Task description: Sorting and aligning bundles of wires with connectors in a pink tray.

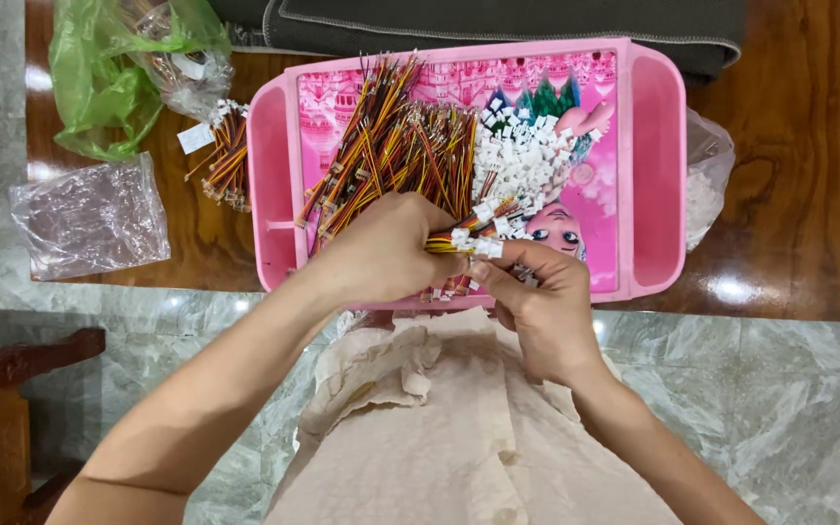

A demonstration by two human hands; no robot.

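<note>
The left hand [386, 248] was clenched around a small bundle of red, yellow and black wire leads [449, 243], holding them level over the near edge of the pink plastic tray [655, 146]. The right hand [537, 301] met it from the other side, its thumb and fingertips [483, 272] pinched on the white connector housings [486, 245] at the bundle's tip. Both hands were closed on the same bundle, touching or nearly so.

From where I stood, the work looked to depend on a steady left grip: the leads needed to stay parallel and flush at the ends so the right fingers could work on one housing without dragging its neighbours. A light pinch seemed wiser than a hard one, since such thin wires kink easily at the crimp.

Just beyond the hands lay a loose heap of wire leads [391, 146] spread across the tray, and beside it a pile of loose white plastic housings [522, 160]. Left of the tray, on the wooden table [809, 194], sat another tied bundle of leads [228, 160], a green plastic bag [99, 78] and a clear plastic bag [89, 219].
</note>
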